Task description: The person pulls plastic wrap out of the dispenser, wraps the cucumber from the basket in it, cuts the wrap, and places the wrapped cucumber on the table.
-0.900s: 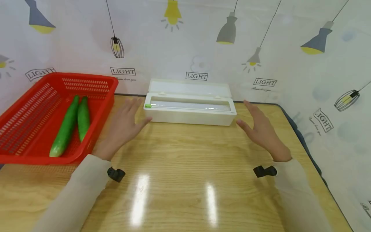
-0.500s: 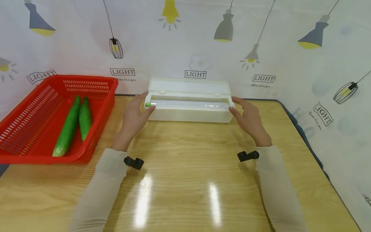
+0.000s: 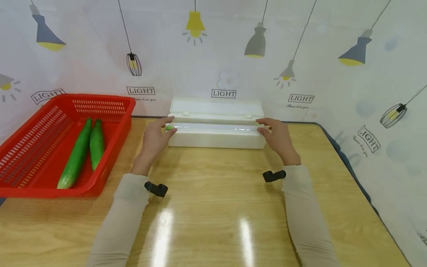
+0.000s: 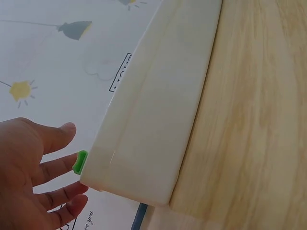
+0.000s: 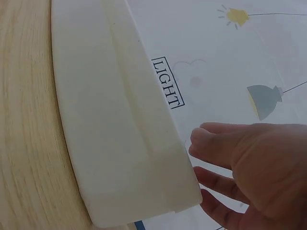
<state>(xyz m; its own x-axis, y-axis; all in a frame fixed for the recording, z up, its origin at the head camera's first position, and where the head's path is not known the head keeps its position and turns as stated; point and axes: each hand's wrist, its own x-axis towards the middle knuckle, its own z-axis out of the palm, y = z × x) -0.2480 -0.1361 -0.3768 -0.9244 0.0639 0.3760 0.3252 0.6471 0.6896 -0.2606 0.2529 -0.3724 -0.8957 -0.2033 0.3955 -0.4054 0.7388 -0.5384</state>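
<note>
A long white cling film dispenser (image 3: 217,141) stands against the wall with its lid (image 3: 217,107) raised. A shiny roll of film (image 3: 207,127) lies inside. At the left end sits a small green slider (image 4: 80,162). My left hand (image 3: 152,139) is at the dispenser's left end, thumb and index finger spread over the corner beside the slider. At the opposite end, my right hand (image 3: 279,140) has its thumb and index finger apart above the rim, other fingers against or close to the end wall. Whether the fingertips reach the roll cannot be told.
To the left stands a red plastic basket (image 3: 115,155) holding two green cucumbers, a longer one (image 3: 76,157) and a shorter one (image 3: 96,142). The wooden table (image 3: 213,193) meets a wall cover (image 3: 186,66) printed with lamps at the back and right.
Both hands have moved inward, from beside the dispenser to its two ends, with thumbs and index fingers now over the rim. The dispenser and basket stay in place; the head view has tilted slightly.
</note>
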